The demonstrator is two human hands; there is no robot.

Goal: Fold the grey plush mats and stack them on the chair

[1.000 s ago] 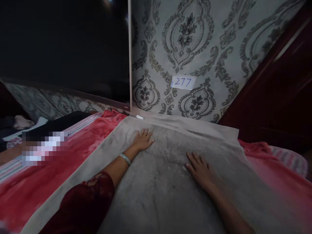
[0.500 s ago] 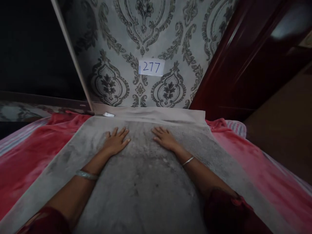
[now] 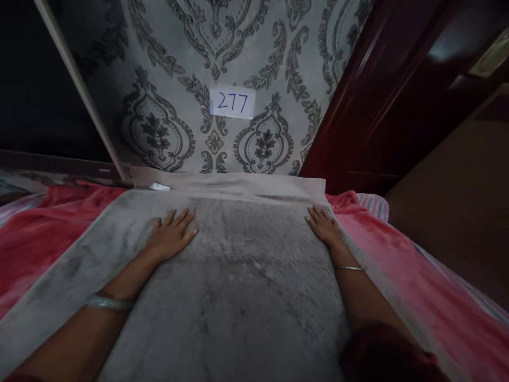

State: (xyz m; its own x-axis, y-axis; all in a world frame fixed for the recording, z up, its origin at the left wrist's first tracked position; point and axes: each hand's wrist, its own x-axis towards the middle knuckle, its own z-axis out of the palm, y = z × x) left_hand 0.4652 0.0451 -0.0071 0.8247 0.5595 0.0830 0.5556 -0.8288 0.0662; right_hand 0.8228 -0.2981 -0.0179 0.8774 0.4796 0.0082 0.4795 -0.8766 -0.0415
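A grey plush mat [image 3: 246,286] lies spread out in front of me, its far end edged with a pale fabric band [image 3: 238,184]. My left hand [image 3: 170,235] rests flat on the mat's far left part, fingers spread, holding nothing. Close to the far right corner, my right hand [image 3: 324,225] also lies palm down with its fingers apart. A small white label [image 3: 160,187] sits at the left of the pale band, beyond my left hand.
Red and pink plush blanket shows on the left [image 3: 79,217] and on the right [image 3: 389,244]. Behind stands a patterned wall [image 3: 159,69] with a paper [image 3: 233,102] marked 277. A dark red wooden panel [image 3: 358,106] rises at the right, a dark screen-like panel [image 3: 35,95] at the left.
My right hand has slid right across the mat to near its corner. My left hand stays flat at the left. The whole view has shifted a little.
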